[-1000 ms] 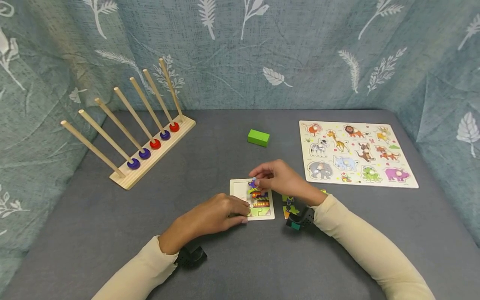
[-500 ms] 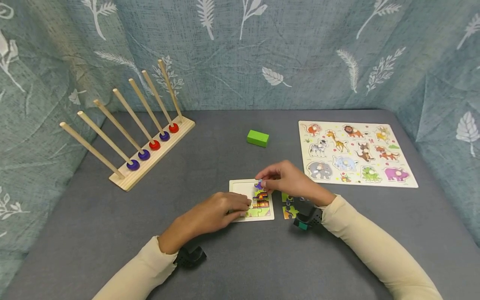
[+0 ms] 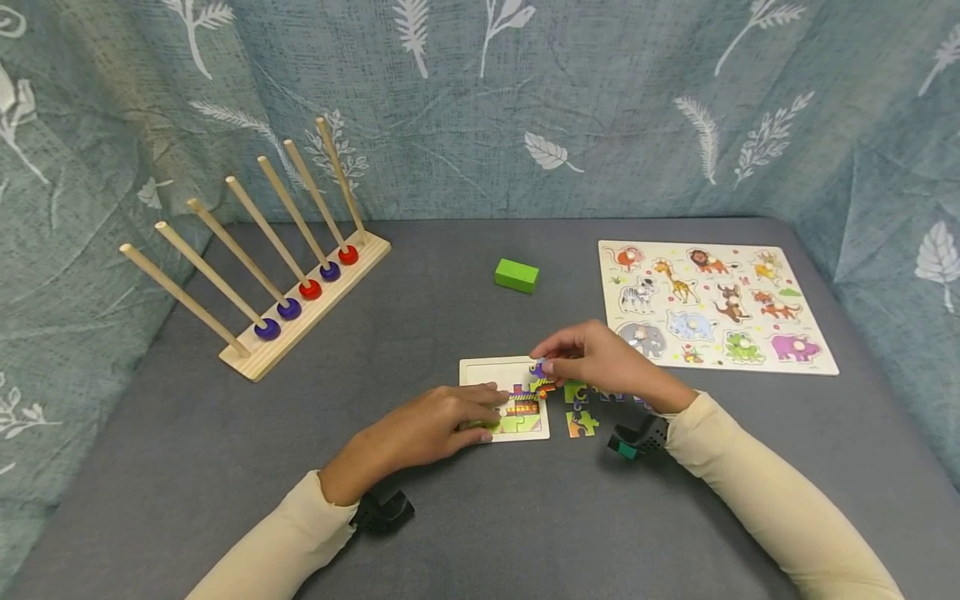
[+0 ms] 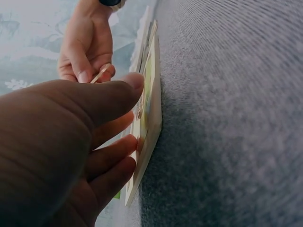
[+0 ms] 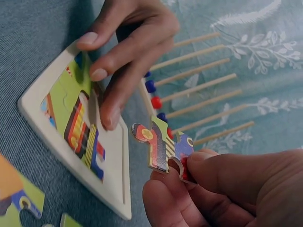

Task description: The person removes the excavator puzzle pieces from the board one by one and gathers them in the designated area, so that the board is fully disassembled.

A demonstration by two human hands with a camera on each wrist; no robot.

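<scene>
Right hand [image 3: 603, 360]: thumb and fingers pinch one puzzle piece [image 5: 158, 147], patterned in red, purple, green and stripes; the piece is clear of the puzzle tray [image 3: 477, 372], tilted, and in the head view overlaps that tray's right edge. Left hand [image 3: 423, 429]: fingers spread a little and loosely bent, no grip on any piece; fingertips at the tray's face, thumb by its near edge. Tray lies flat on the worktop [image 3: 510, 525], between the two hands. Fitted pieces [image 3: 519, 423] fill its near side, just right of the left fingertips; pale bare wood shows beyond those fingertips. Loose pieces [image 3: 581, 425] on the worktop, just right of the tray, below the right hand, some partly hidden by it. Each wrist carries a black strapped device [image 3: 382, 512]. Green block [image 3: 517, 276] beyond both hands, nearer the right. Animal board [image 3: 761, 332] past the right hand and to its right, its near-left corner partly behind that hand. Peg stand [image 3: 242, 364] well beyond the left hand, to its left, with purple and red rings [image 3: 267, 329] low on five pegs. Leaf-patterned curtain [image 3: 465, 125] behind everything.
</scene>
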